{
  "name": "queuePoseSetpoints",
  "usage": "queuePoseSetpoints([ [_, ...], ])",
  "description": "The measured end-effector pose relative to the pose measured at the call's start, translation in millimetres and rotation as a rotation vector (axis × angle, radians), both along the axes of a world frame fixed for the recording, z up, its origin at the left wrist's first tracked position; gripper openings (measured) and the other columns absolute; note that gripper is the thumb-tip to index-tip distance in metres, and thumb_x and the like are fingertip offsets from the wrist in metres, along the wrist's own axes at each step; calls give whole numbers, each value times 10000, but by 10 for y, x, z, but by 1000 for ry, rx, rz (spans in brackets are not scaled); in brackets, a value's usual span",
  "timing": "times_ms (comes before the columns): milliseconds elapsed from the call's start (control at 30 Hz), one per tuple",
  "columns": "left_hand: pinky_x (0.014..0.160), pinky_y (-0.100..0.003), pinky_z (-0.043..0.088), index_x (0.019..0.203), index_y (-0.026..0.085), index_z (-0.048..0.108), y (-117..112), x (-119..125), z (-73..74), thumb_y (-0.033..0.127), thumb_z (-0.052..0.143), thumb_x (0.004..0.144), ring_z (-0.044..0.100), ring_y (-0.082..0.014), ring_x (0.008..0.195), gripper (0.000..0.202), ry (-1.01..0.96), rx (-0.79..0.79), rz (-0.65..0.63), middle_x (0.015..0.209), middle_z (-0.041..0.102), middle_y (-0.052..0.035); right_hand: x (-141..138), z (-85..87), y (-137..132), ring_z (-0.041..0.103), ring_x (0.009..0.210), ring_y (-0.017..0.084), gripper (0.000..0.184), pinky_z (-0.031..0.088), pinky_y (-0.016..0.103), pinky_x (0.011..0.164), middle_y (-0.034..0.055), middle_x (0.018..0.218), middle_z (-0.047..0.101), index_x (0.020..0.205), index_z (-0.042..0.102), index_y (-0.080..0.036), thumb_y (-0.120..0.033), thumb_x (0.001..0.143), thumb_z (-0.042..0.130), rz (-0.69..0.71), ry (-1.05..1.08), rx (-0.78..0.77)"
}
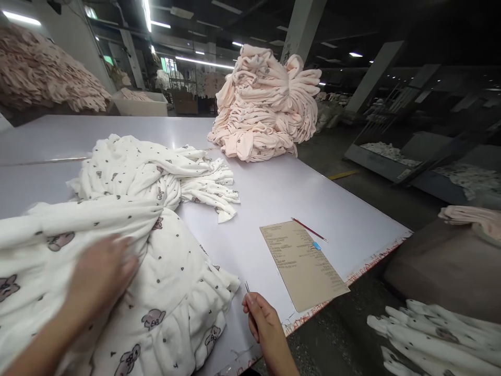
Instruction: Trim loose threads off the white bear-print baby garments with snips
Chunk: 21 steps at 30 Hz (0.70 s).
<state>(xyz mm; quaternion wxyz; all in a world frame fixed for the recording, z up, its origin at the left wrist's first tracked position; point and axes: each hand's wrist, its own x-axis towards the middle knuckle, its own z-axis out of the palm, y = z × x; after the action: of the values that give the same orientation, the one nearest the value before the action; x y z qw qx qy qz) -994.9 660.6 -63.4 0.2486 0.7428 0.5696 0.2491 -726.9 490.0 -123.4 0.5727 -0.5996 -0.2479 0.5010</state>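
My left hand lies flat, fingers spread, on a white printed garment with a ruffled hem at the near left of the white table. Its outline is slightly blurred. My right hand is closed near the table's front edge, pinching a small thin metal tool whose tip sticks up above the fingers. Behind the garment lies a bundle of more white printed garments, twisted together.
A brown printed paper sheet and a red pencil lie at the table's right front. A tall heap of pink garments stands at the back. More pink fabric is piled far left; white garments lie lower right.
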Motion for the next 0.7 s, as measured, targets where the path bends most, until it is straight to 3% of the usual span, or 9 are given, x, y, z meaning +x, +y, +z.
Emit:
queuePoseSetpoints([
  [67, 1026, -461, 326, 1118, 189, 586, -318, 632, -175, 336, 551, 729, 453, -354, 1205, 417, 43, -50, -180, 1243, 569, -125, -73, -10, 31, 141, 398, 45, 533, 84, 205, 397, -92, 512, 288, 663, 499, -174, -700, 714, 566, 16, 5, 20],
  [133, 915, -401, 431, 1119, 234, 603, -586, 1151, -487, 314, 645, 639, 567, -310, 1063, 488, 54, -125, -351, 1197, 611, -105, -151, 24, 59, 148, 395, 50, 528, 105, 205, 385, -91, 507, 292, 665, 501, -181, -704, 715, 561, 47, -1, 53],
  [200, 824, -473, 436, 932, 136, 644, -728, 1430, -776, 230, 663, 560, 585, -359, 928, 384, 80, -172, -359, 999, 650, -169, -186, 79, 61, 161, 396, 56, 501, 130, 209, 386, -88, 504, 297, 671, 502, -186, -678, 748, 551, 73, -17, 77],
  [267, 733, -444, 444, 761, 133, 595, -743, 1437, -891, 189, 572, 619, 587, -311, 778, 154, 65, -230, -344, 775, 627, -119, -164, 124, 32, 172, 402, 64, 473, 150, 212, 392, -89, 493, 282, 675, 498, -191, -649, 781, 541, 77, -29, 70],
  [333, 660, -349, 451, 728, 169, 537, -684, 1240, -776, 189, 479, 703, 565, -234, 668, 66, -3, -297, -362, 661, 566, -37, -112, 141, -14, 206, 413, 74, 463, 179, 208, 396, -84, 493, 285, 675, 498, -194, -642, 776, 553, 66, -32, 43],
  [433, 682, -253, 450, 811, 204, 526, -615, 820, -325, 311, 434, 815, 560, -187, 727, 141, -159, -375, -385, 733, 564, 1, -87, 120, -59, 341, 468, 103, 457, 278, 203, 421, -49, 556, 395, 692, 522, -194, -644, 754, 570, 22, -62, 32],
  [533, 653, -205, 421, 765, 216, 569, -678, 550, 87, 437, 595, 750, 522, -172, 726, 223, -494, -493, -178, 726, 544, 21, -209, 99, -16, 478, 592, 144, 408, 400, 212, 516, -13, 665, 492, 759, 554, -193, -600, 766, 580, 17, -123, 89],
  [633, 603, -204, 393, 678, 209, 595, -808, 486, 254, 385, 703, 665, 483, -160, 659, 207, -714, -525, -20, 682, 534, 18, -432, 130, 107, 556, 792, 187, 397, 461, 234, 692, 23, 874, 547, 946, 567, -204, -491, 701, 692, 101, -235, 282],
  [700, 652, -207, 409, 649, 214, 602, -869, 480, 286, 360, 703, 665, 516, -185, 765, 179, -741, -397, -4, 822, 581, -6, -578, 173, 201, 560, 874, 204, 475, 454, 248, 758, 43, 991, 540, 1059, 540, -213, -362, 655, 742, 193, -365, 428],
])
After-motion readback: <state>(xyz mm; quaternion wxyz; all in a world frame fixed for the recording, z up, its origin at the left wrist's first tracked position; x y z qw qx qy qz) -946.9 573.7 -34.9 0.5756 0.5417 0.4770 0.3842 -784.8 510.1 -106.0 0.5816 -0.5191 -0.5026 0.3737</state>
